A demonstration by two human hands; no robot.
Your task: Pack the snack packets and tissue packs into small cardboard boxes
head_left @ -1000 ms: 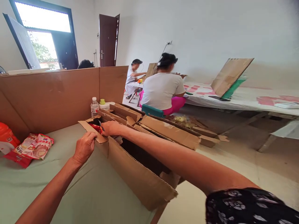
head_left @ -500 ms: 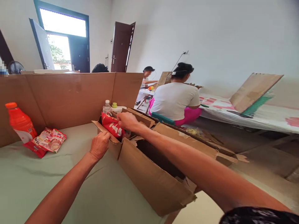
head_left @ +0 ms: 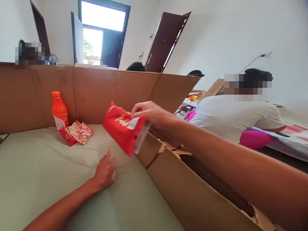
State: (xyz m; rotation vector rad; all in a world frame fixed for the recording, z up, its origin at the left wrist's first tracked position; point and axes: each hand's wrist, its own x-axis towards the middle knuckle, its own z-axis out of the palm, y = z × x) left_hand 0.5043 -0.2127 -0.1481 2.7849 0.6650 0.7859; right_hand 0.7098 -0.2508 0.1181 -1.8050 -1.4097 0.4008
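My right hand (head_left: 154, 114) pinches the upper edge of a red soft plastic packet (head_left: 117, 126) with pale lettering and a white barcode label. The packet hangs tilted above the cloth-covered table, beside the end of a long open cardboard box (head_left: 187, 189). Lower and to the left, my left hand (head_left: 104, 171) is over the pale green cloth (head_left: 79, 173), its index finger stretched out and the other fingers slightly blurred. Nothing shows in it. An orange-capped drink bottle (head_left: 59, 110) stands at the far left, with red-and-pink snack packets (head_left: 80, 132) lying before it.
An upright cardboard panel (head_left: 115, 85) borders the table's far side. The box's torn flaps (head_left: 176, 149) stick up on the right. Beyond it sits a person in a white shirt (head_left: 233, 115); other people's heads show behind the panel.
My right hand has lifted the red packet out of the box, over the table. My left hand has let go of the box edge and come down over the cloth. The view has turned left.
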